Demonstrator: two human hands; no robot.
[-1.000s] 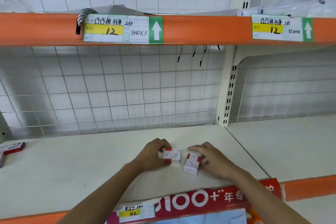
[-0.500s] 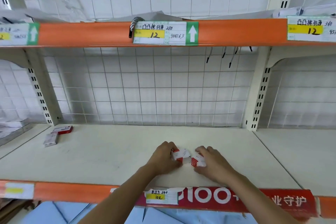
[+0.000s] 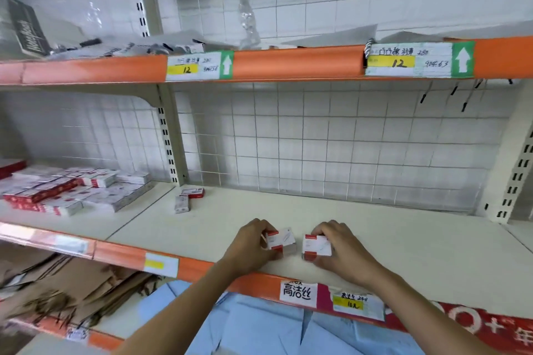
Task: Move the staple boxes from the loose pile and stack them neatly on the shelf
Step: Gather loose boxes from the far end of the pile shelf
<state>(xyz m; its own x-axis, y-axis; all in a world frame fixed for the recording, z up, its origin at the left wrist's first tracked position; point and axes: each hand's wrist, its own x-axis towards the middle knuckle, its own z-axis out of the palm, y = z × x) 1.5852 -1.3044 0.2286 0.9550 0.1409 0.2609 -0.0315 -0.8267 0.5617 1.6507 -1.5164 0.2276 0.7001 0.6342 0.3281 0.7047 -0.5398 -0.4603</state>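
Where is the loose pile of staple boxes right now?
In the head view, the loose pile lies on the left shelf bay, beyond the upright post, far left of both hands.

Two small white staple boxes with red end bands sit side by side near the front edge of the shelf [image 3: 403, 242], a small gap between them. The left box [image 3: 281, 239] is tilted up a bit, the right box [image 3: 316, 246] looks flatter. Two more boxes [image 3: 187, 199] lie back by the shelf's rear left corner, and the loose pile [image 3: 72, 190] is one bay over, pretty jumbled.
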